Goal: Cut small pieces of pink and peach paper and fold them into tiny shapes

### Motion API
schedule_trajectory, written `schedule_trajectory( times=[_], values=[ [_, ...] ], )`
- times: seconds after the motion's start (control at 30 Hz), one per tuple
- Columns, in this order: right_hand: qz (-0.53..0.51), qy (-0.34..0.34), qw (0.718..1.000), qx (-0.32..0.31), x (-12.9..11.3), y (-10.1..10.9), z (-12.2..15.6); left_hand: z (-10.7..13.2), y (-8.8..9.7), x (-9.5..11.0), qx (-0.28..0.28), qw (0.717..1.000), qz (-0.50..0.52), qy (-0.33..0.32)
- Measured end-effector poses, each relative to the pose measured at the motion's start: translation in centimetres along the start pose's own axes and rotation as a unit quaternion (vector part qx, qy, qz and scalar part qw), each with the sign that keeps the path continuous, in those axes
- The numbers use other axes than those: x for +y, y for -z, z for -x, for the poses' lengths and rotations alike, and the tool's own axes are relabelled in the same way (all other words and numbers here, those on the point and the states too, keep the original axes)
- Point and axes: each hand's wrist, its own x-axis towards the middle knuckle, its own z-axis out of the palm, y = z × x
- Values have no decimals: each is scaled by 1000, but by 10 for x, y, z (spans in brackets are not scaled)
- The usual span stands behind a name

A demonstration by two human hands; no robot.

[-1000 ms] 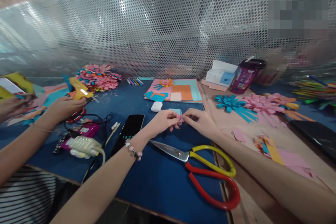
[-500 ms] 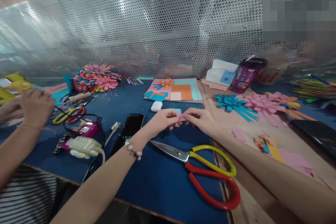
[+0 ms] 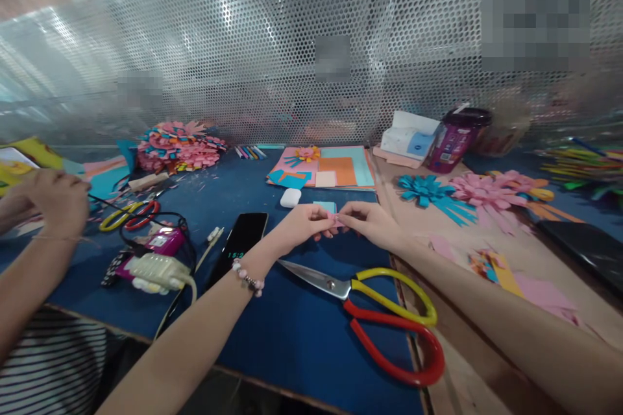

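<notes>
A small piece of pink paper is pinched between both hands over the blue table. My left hand, with a beaded bracelet at the wrist, is closed on its left side. From the other side, the thumb and forefinger of my right hand grip it. Fingers hide most of the paper. Light blue paper lies just behind the hands. Large scissors with one yellow and one red handle rest in front of them, blades pointing left. A white earbud case sits behind my left hand.
Coloured sheets lie at the back, beside a paper-flower heap. Blue and pink paper flowers, a purple cup and paper scraps are right. Leftward are a phone, a power bank with cables and a co-worker's hands.
My hands stay together on the pink paper, with only slight finger movement. The co-worker's hands at the left have shifted a little left.
</notes>
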Motion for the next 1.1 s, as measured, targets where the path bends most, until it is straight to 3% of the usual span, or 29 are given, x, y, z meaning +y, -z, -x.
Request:
schedule_trajectory(
  times=[0.2, 0.43, 0.7, 0.8, 0.93, 1.1],
  values=[
    [-31, -25, 999, -36, -6, 5, -2, 0, 1, 0, -7, 1000, 3, -6],
    [-48, 1, 995, -87, -11, 3, -1, 3, 2, 6, -40, 999, -5, -10],
    [-160, -40, 983, -81, -5, 2, 1, 5, 2, 9, -73, 997, 25, -1],
    [-195, -61, 975, -90, -4, 1, 1, 5, 1, 11, -61, 997, 36, 0],
    [-263, -87, 959, -53, -4, 1, 1, 5, 1, 12, -32, 999, 30, -1],
    [-204, -87, 974, -56, -3, 0, 1, 4, 1, 8, -42, 999, 13, 0]
  ],
)
